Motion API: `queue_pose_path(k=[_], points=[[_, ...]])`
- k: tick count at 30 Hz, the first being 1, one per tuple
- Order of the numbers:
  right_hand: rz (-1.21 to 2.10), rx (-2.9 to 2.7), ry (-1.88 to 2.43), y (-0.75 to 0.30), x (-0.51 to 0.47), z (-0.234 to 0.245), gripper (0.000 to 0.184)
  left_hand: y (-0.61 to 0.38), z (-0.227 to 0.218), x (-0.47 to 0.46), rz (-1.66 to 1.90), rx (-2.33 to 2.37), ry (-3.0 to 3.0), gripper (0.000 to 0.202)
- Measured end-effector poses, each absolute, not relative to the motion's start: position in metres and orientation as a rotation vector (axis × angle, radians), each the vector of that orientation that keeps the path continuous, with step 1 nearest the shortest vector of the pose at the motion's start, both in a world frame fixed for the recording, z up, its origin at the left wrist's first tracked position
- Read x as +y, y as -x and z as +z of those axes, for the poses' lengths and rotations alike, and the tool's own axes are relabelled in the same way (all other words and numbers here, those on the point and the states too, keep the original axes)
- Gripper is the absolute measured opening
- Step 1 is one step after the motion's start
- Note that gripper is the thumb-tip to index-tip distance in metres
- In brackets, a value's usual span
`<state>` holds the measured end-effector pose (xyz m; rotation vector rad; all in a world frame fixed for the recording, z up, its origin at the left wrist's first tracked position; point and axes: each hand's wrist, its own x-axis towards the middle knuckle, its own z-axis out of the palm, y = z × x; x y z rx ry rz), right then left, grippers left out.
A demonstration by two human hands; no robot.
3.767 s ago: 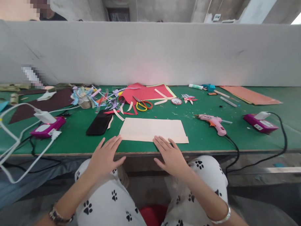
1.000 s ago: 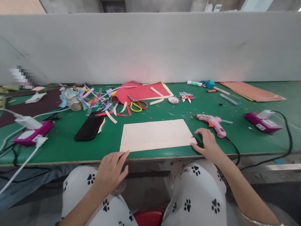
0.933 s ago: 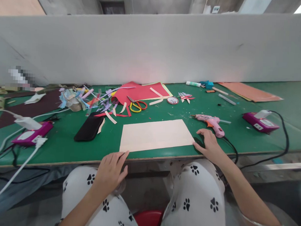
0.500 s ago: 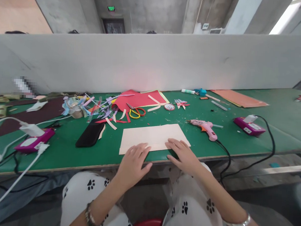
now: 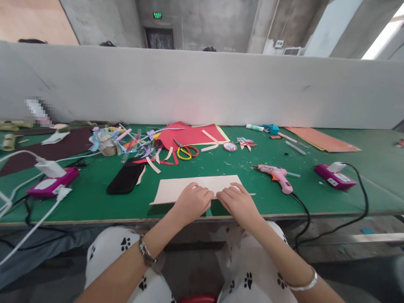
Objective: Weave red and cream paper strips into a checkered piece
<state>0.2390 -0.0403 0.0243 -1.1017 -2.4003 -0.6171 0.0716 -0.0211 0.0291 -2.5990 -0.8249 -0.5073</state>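
Note:
A cream sheet of paper (image 5: 174, 189) lies on the green table in front of me, its near edge lifted off the tabletop. My left hand (image 5: 194, 203) is closed on that near edge, fingers curled over the top. Close beside it, my right hand (image 5: 238, 202) grips the same edge, also with curled fingers. Both thumbs are mostly hidden. Right of the paper lies a pink hot glue gun (image 5: 276, 175). Scissors (image 5: 186, 151) with yellow and red handles rest beyond the paper, and a black phone (image 5: 125, 177) lies to its left.
Red paper (image 5: 189, 135) and a heap of paper scraps (image 5: 109, 139) lie toward the back. Purple power strips stand at left (image 5: 53, 181) and right (image 5: 335, 176), with trailing cables. Orange sheets (image 5: 323, 138) lie back right. A pale partition (image 5: 204, 87) borders the table's far side.
My hands have gone from lying flat on the paper to gripping its near edge, closer together. That edge has risen off the table. The view has shifted slightly.

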Motion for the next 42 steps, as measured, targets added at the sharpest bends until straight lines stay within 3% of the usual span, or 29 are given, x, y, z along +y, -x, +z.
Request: queue_pose_path(k=[7,15,21,29,35,42], points=[[-0.389,-2.398,1.04,-0.227,-0.023,0.056,0.042,-0.06,0.057,-0.002,-0.595,-0.495,2.361,0.028],[-0.076,-2.34,1.137,-0.246,-0.015,0.079,0.036,0.015,0.084,0.015,-0.561,-0.525,2.175,0.032],[-0.274,-2.334,1.093,-0.26,-0.011,0.085,0.037,0.08,0.096,0.016,-0.505,-0.819,2.041,0.036],[-0.612,-2.454,0.826,-0.227,-0.021,0.101,0.038,-0.016,0.101,-0.013,-0.584,-0.685,2.293,0.021],[-0.839,-2.366,0.796,-0.213,-0.023,0.099,0.03,-0.032,0.095,-0.012,-0.61,-0.557,2.329,0.035],[-0.823,-2.371,0.843,-0.212,-0.007,0.096,0.032,-0.02,0.1,-0.008,-0.603,-0.61,2.418,0.041]])
